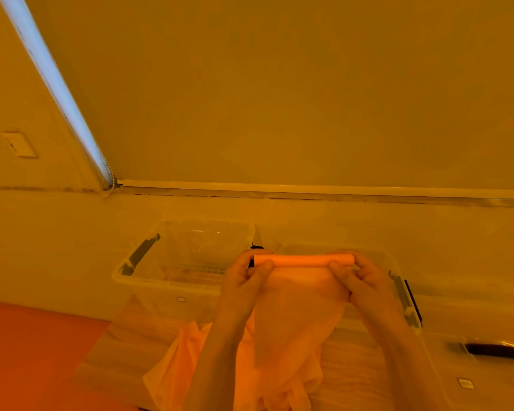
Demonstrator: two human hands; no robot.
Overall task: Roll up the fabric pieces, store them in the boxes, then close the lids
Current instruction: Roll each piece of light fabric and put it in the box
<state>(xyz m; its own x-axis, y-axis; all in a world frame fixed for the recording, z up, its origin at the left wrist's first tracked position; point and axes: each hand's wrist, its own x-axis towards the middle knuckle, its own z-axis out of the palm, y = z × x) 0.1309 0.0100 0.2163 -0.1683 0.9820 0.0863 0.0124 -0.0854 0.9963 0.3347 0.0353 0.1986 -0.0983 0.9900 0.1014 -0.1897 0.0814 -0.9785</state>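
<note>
I hold an orange fabric piece (297,315) in the air, its top edge wound into a tight roll (303,260). My left hand (247,277) pinches the roll's left end and my right hand (356,277) pinches its right end. The unrolled part hangs down between my forearms. Behind it stand two clear plastic boxes side by side: the left box (149,280) is open, with a grid pattern on its floor. The right box (398,292) is largely hidden by my hands and the fabric.
More orange fabric (172,372) lies crumpled on the wooden table below my arms. A clear lid with a dark handle (496,351) lies at the right. An orange surface (33,351) fills the lower left. A wall and window frame rise behind the boxes.
</note>
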